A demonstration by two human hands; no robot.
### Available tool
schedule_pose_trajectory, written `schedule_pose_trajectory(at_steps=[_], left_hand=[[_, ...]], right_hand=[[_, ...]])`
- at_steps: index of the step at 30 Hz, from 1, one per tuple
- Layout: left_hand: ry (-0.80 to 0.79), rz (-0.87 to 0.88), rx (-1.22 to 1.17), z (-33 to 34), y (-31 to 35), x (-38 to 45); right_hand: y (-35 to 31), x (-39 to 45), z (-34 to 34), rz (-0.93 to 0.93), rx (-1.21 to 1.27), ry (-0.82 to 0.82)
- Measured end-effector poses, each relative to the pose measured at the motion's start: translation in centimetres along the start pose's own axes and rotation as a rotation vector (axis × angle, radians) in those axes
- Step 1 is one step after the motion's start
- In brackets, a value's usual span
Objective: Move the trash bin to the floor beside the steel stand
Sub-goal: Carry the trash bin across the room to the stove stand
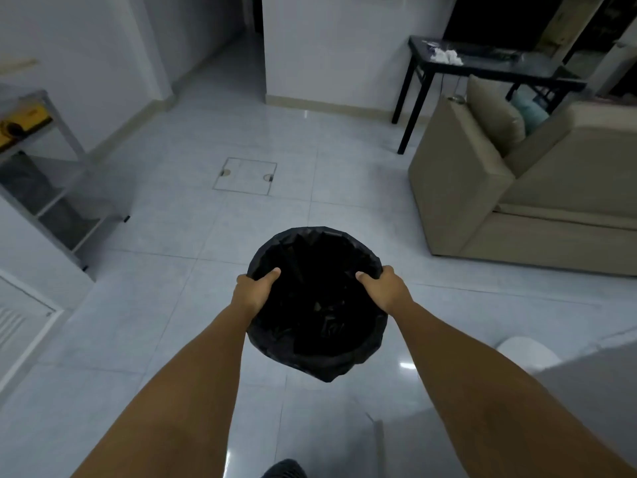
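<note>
bin (315,301): round, lined with a black bag, centre of the frame, slightly low. carried over the tiled floor (193,305); whether its base is clear of the tiles cannot be seen from above, though the pose suggests it is lifted.

left hand (253,293): clamped on the left rim, thumb inside, fingers wrapped outside.

right hand (382,288): clamped on the right rim, same hold, thumb over the edge.

stand (51,188): steel shelving at the left edge of the frame, well apart from the bin. a yellow item sits on an upper shelf, too blurred to name.

sofa (517,188): beige, right side. dark table (482,69) behind it, upper right.

progress: bin is in hand and mid-room, so pickup looks done. left to do, as judged: carry toward the left, lower it to the tiles beside the stand, let go.

hidden or unclear: bin walls and base are covered by the bag and the view from above. contents are lost in black. stand is cut off at the frame edge. a pale rounded object at lower right cannot be identified.
</note>
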State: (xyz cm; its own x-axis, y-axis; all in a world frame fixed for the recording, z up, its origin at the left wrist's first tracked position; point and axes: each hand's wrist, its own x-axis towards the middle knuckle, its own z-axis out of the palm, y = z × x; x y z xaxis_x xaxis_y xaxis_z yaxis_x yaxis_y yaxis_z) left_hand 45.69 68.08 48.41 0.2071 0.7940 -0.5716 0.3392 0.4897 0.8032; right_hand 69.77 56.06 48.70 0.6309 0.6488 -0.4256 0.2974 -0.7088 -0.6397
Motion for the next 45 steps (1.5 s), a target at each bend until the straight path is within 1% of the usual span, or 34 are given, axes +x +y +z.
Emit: schedule_pose_trajectory(at_steps=[7, 15, 20, 24, 28, 33, 39, 45], left_hand=[[0.006, -0.008, -0.019, 3.4, 8.2, 12.4], [-0.019, -0.007, 0.026, 6.8, 21.1, 26.5], [-0.023, 0.032, 0.032, 9.9, 28.4, 34.9], [0.001, 0.03, 0.017, 12.9, 33.3, 41.4], [0.06, -0.005, -0.043, 15.8, 38.1, 47.9], [0.12, -0.05, -0.12, 17.9, 43.1, 54.5], [0.228, -0.081, -0.215, 17.0, 48.0, 62.8], [0.371, -0.117, -0.278, 13.0, 51.9, 71.6]], right_hand=[[-6.0, 14.9, -1.9, -0.015, -0.023, -0.007], [-14.2, 30.6, -5.4, 0.028, 0.003, -0.001], [-19.1, 40.7, -8.4, 0.01, 0.022, 0.011], [-22.6, 49.3, -10.9, -0.015, 0.006, -0.003], [-26.8, 58.1, -13.7, -0.043, -0.045, -0.063], [-32.9, 68.1, -15.9, -0.127, -0.118, -0.104], [-40.3, 78.6, -14.0, -0.194, -0.189, -0.189], [-49.2, 87.8, -8.4, -0.27, -0.255, -0.284]])
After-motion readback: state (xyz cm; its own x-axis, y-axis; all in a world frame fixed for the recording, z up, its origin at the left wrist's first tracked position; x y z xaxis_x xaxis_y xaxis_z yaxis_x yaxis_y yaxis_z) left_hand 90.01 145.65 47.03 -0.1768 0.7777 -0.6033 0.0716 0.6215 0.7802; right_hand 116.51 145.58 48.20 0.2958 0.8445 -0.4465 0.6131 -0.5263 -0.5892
